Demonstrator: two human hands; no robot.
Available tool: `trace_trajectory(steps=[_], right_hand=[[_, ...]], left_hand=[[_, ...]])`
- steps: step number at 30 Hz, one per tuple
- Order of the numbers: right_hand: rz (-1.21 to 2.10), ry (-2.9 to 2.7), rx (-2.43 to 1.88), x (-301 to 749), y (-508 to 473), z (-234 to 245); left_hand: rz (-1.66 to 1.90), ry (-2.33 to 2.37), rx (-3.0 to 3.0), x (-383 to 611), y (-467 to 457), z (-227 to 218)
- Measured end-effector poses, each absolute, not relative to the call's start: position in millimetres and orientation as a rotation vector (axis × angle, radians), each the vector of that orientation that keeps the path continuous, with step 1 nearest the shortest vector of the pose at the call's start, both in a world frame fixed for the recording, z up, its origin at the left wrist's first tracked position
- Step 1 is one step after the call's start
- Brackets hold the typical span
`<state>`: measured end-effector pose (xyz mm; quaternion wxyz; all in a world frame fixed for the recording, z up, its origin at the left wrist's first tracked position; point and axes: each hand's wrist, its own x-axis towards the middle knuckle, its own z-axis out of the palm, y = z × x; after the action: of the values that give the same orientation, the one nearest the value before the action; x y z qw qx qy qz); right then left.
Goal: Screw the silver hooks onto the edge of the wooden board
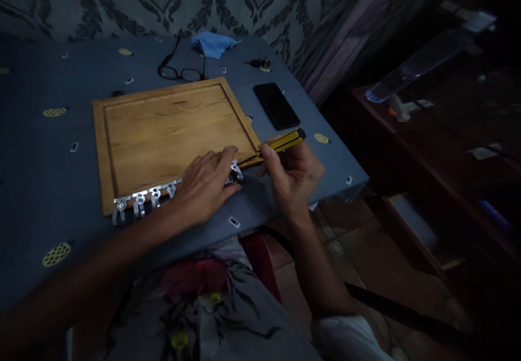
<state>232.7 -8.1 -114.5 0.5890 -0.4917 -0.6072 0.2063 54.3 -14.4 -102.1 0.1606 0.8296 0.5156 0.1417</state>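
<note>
A framed wooden board [171, 133] lies flat on the table. Along its near edge runs a silver metal hook rail [139, 198] with several hooks hanging over the side. My left hand [207, 184] grips the rail near its right part, thumb toward me and fingers over the board, covering some of the hooks. In my right hand [291, 173] is a yellow-and-black screwdriver [285, 141], pinched near the front of its handle. Its thin shaft points left, and the tip is at the rail's right end; whether it sits in a screw is too small to tell.
Behind the board are eyeglasses [181, 73], a blue cloth [214, 44] and keys [260, 62]. A black phone [277, 106] lies right of it. The table's right corner [366, 179] drops off near a dark red cabinet [374, 106] holding a clear bottle [423, 59].
</note>
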Motion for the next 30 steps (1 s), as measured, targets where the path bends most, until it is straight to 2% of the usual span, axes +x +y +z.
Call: trace_trajectory(steps=[9,14,20,25,30], right_hand=[[0.52,-1.35,-1.092,233.4,-9.6,-116.1],[0.55,-1.129,-1.069,239.4,-11.9,-121.0],[0.622,-0.974,-1.267,268.2,-29.0,-141.3],[0.714,-1.003,-1.372,293.8,-42.0,-146.8],[0.729,-1.293,-1.39,304.3,-41.7,-141.6]], left_hand=[[0.282,1.471,2.398,50.1,-14.5,-92.1],[0.306,1.428,2.448,47.1,-14.7,-95.4],[0.37,1.387,2.474,45.0,-15.0,-102.6],[0.312,1.392,2.446,44.6,-14.4,-99.2],[0.273,1.392,2.423,44.2,-13.2,-97.8]])
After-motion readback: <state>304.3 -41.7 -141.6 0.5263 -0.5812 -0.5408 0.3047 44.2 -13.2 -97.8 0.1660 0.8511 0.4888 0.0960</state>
